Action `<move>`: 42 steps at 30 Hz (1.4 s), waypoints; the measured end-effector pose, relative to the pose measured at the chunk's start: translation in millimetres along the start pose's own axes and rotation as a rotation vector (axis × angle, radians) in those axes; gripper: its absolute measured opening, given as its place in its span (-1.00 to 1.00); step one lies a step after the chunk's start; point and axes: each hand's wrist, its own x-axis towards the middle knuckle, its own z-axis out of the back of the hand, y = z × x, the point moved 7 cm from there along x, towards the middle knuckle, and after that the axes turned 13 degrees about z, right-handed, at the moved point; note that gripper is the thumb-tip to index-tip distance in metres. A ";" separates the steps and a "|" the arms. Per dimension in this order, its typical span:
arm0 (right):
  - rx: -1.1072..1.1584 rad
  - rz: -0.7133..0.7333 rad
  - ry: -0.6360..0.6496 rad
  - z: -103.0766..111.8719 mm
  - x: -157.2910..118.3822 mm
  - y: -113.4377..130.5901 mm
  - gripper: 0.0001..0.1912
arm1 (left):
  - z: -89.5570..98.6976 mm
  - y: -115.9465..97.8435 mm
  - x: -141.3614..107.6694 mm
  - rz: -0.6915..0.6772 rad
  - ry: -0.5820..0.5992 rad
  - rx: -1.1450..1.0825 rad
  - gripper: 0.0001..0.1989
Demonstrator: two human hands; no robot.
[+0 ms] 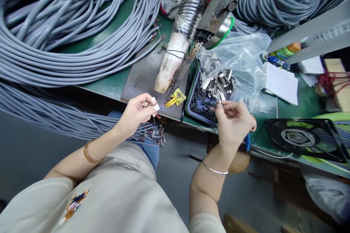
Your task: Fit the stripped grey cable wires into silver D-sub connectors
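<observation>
My left hand [140,111], with white coverings on its fingertips, pinches the stripped end of a cable; thin red, blue and white wires [158,111] stick out past the fingers. Over the near side of a blue tray [188,108], my right hand [232,122] has its thumb and fingertips closed on thin black tube pieces [210,104]. That tray holds many short black tubes [199,98] and a heap of silver metal connectors [218,83], partly under a clear plastic bag [246,51]. A yellow clip-like piece [175,98] lies between the hands on a dark mat [139,76].
Grey cables [82,62] cover the left of the green table, and more with connectors [153,134] hang at its front edge. A wrapped duct [172,58] and a soldering-iron-like tool [188,62] reach down over the mat. A black fan [300,136] stands right.
</observation>
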 end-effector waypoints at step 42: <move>0.272 0.263 0.000 -75.1 -73.0 102.5 -0.87 | -7.0 -12.3 0.8 -0.270 -0.115 0.169 -0.77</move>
